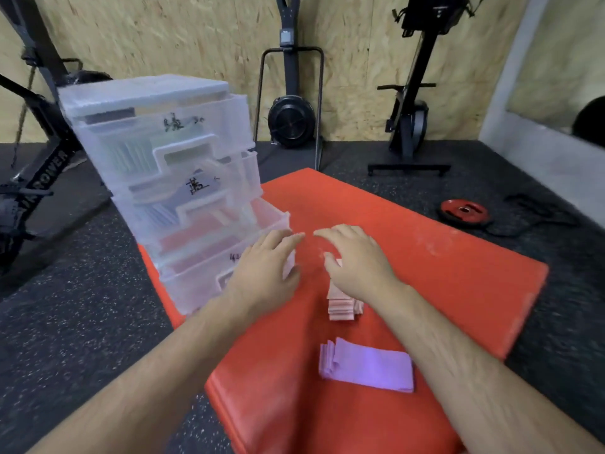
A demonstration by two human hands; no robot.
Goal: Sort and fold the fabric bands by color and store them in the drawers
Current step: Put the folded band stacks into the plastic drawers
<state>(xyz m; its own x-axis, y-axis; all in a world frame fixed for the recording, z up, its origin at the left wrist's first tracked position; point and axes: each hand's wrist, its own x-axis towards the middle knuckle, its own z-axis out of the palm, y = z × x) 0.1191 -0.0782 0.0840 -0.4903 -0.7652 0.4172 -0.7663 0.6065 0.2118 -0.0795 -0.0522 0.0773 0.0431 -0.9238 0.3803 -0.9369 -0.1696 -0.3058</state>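
Bands (342, 306) in pink lie stacked beneath the right hand (357, 260).

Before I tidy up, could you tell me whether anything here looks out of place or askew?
The drawer unit has several drawers left pulled out in steps, the lowest drawer farthest. The purple bands are stacked unevenly, their ends fanned on one side. The pink stack looks neat.

I see an orange-red mat (425, 257) at centre, with lilac-purple bands (370, 368) low on it and pale pink bands (342, 308) above them. At left, the drawer unit (157, 132) is frosted white with black handwritten marks. The floor (82, 322) is dark grey with white speckles, and the wall (196, 34) is tan flaked board.
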